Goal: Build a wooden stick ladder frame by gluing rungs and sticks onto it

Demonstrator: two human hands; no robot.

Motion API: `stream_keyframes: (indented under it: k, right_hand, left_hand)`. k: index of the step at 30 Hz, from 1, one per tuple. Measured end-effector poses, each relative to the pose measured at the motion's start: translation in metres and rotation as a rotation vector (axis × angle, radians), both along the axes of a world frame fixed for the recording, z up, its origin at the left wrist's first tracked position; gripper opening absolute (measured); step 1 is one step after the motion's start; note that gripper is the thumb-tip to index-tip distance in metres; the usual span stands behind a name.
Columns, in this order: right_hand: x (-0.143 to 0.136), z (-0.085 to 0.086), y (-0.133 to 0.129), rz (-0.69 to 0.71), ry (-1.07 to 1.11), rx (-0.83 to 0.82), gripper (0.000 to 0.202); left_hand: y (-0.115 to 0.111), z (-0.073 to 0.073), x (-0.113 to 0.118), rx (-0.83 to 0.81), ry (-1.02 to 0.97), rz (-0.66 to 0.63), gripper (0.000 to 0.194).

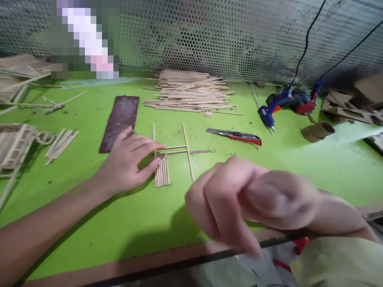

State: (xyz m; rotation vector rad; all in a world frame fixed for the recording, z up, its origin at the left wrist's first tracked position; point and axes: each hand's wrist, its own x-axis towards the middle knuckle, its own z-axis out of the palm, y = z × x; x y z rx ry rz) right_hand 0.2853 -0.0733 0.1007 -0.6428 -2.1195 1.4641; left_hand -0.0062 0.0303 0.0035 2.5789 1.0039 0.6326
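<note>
My left hand (131,159) reaches over the green table, its index finger and thumb on the left side of a small wooden stick frame (188,153). Two thin crossbars join the frame's two longer sticks. Below the crossbars, by my thumb, short sticks (162,171) lie side by side in a row. My right hand (233,195) is raised near the camera at the table's front edge, fingers curled and partly blurred. Whatever it may hold is hidden. A utility knife (236,136) with a red and black handle lies right of the frame.
Behind lies a pile of thin sticks (191,91); a dark sandpaper sheet (121,119) is beside my left hand. Blue glue guns (269,111) with cables and a brown ring (317,132) sit right. Loose sticks (62,145) and a wooden model (13,147) stand left. Perforated metal (191,36) borders the back.
</note>
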Motion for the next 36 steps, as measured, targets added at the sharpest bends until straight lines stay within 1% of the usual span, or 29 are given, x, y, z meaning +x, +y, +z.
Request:
stream_keyframes:
  k: [2,3,4,5,7,9,12,14,15,17,19,21,24,25,27,29,31,34,36]
  right_hand:
    - [-0.017,-0.015,0.012,-0.123,0.262,-0.288,0.060]
    - [-0.023,-0.025,0.019,-0.154,0.337,-0.392,0.064]
    - [-0.028,-0.036,0.025,-0.149,0.390,-0.415,0.067]
    - [-0.030,-0.047,0.031,-0.119,0.418,-0.389,0.070]
    - [-0.030,-0.067,0.043,-0.116,0.363,-0.296,0.070]
    - [-0.026,-0.079,0.051,-0.164,0.212,-0.161,0.063]
    - [-0.020,-0.085,0.055,-0.329,-0.072,0.165,0.051]
    - [-0.019,-0.087,0.055,-0.439,-0.211,0.396,0.045]
    - [-0.020,-0.088,0.055,-0.472,-0.255,0.490,0.041]
    - [-0.020,-0.091,0.055,-0.484,-0.315,0.623,0.031]
    - [-0.020,-0.095,0.057,-0.467,-0.385,0.690,0.023]
    - [-0.020,-0.099,0.058,-0.452,-0.485,0.699,0.023]
    - [-0.019,-0.104,0.061,-0.472,-0.602,0.678,0.032]
    - [-0.019,-0.105,0.062,-0.488,-0.618,0.678,0.032]
    - [-0.018,-0.107,0.064,-0.513,-0.622,0.691,0.027]
    - [-0.018,-0.108,0.066,-0.523,-0.609,0.729,0.020]
    - [-0.017,-0.108,0.066,-0.520,-0.594,0.800,0.018]
    - [-0.017,-0.108,0.065,-0.477,-0.600,0.907,0.020]
    - [-0.017,-0.107,0.064,-0.441,-0.619,0.951,0.023]
  left_hand:
    - [0.000,-0.001,0.001,0.009,0.011,-0.007,0.028]
    - [0.000,-0.002,0.001,0.014,0.021,-0.012,0.028]
    - [0.000,-0.003,0.001,0.022,0.030,-0.013,0.028]
    - [0.000,-0.003,0.001,0.032,0.040,-0.013,0.029]
    - [0.000,-0.004,-0.001,0.055,0.053,-0.020,0.031]
    - [0.003,-0.003,-0.005,0.075,0.052,-0.036,0.035]
    - [0.011,0.001,-0.016,0.034,0.088,-0.111,0.040]
    - [0.017,0.005,-0.022,-0.011,0.141,-0.182,0.050]
    - [0.019,0.006,-0.025,-0.022,0.161,-0.209,0.054]
    - [0.022,0.007,-0.028,-0.023,0.169,-0.235,0.057]
    - [0.020,0.004,-0.026,-0.019,0.142,-0.237,0.054]
    - [0.016,0.000,-0.023,-0.018,0.117,-0.207,0.052]
    - [0.010,-0.008,-0.016,-0.030,0.099,-0.077,0.059]
    - [0.009,-0.011,-0.014,-0.038,0.092,-0.032,0.061]
    - [0.009,-0.014,-0.011,-0.048,0.061,0.026,0.059]
    - [0.010,-0.015,-0.009,-0.045,0.010,0.037,0.052]
    - [0.013,-0.013,-0.009,-0.033,-0.056,0.028,0.044]
    - [0.017,-0.010,-0.010,-0.008,-0.122,0.017,0.036]
    - [0.019,-0.007,-0.011,0.011,-0.133,0.013,0.033]
